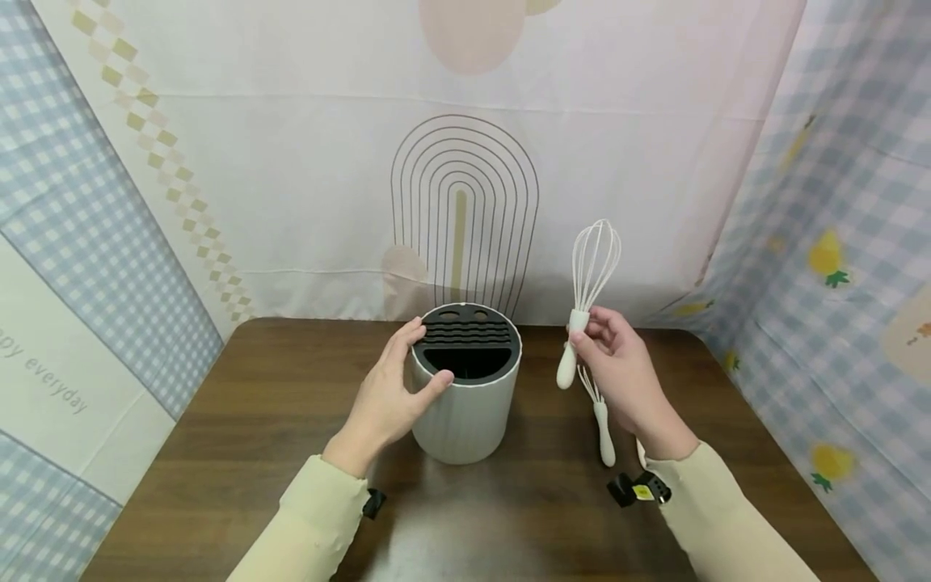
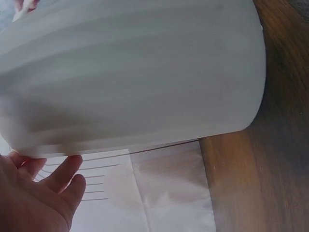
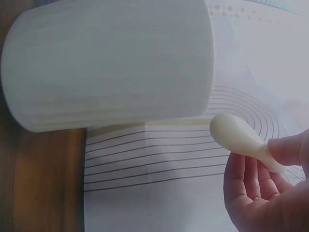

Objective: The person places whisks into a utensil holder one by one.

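Observation:
A pale utensil holder (image 1: 461,424) stands upright, its black slotted lid (image 1: 467,333) having a half-round opening at the front. My left hand (image 1: 385,396) rests against its left side, fingers spread along the rim and thumb at the front edge. In the left wrist view, fingertips touch the holder's wall (image 2: 159,82). My right hand (image 1: 625,364) pinches a white whisk (image 1: 579,321) near the top of its handle, wires up. This raised whisk is right of the holder and apart from it. The right wrist view shows its rounded handle end (image 3: 234,133) beyond the fingers.
A second, smaller whisk (image 1: 604,434) lies on the brown wooden table (image 1: 291,404) below my right hand. Another pale handle (image 1: 640,454) shows partly beside my right wrist. Patterned cloth (image 1: 320,202) hangs behind the table and along both sides.

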Tool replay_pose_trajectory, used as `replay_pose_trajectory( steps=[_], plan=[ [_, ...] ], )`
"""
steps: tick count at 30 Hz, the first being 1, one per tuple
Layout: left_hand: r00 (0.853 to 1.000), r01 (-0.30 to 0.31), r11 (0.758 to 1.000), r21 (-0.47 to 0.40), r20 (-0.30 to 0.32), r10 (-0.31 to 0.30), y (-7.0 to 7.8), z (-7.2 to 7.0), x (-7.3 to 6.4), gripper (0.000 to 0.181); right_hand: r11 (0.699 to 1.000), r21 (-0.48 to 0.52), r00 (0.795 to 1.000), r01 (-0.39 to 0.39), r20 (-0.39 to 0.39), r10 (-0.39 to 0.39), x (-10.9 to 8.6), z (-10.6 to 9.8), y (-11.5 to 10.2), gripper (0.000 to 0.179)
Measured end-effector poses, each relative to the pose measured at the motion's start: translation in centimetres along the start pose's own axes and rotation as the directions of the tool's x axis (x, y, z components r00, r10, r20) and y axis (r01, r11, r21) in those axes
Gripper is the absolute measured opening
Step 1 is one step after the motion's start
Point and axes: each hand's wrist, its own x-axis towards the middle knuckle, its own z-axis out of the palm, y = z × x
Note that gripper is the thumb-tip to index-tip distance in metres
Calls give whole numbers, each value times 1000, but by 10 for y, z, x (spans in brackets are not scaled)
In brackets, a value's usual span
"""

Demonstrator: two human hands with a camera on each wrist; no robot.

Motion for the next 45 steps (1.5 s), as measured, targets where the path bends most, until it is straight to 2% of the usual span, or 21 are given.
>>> replay_pose_trajectory(
  steps=[8,19,30,38,45],
  plan=[
    [1000,3,1000,-8,-14,-3,-2,0,-1,77,995,90,999,36,21,-38,3,8,-12,49],
    [1000,-6,1000,-7,8,6,3,6,-3,78,959,265,994,97,16,-105,2,19,-24,41],
    [1000,-4,1000,2,7,4,3,7,-1,77,926,362,992,102,31,-122,4,49,-25,40],
    [1000,-8,1000,-3,3,8,3,8,0,77,929,348,990,128,19,-143,10,68,-19,49],
    [1000,-13,1000,-8,-4,13,4,7,0,77,947,269,982,175,19,-187,8,79,-17,50]
  ],
)
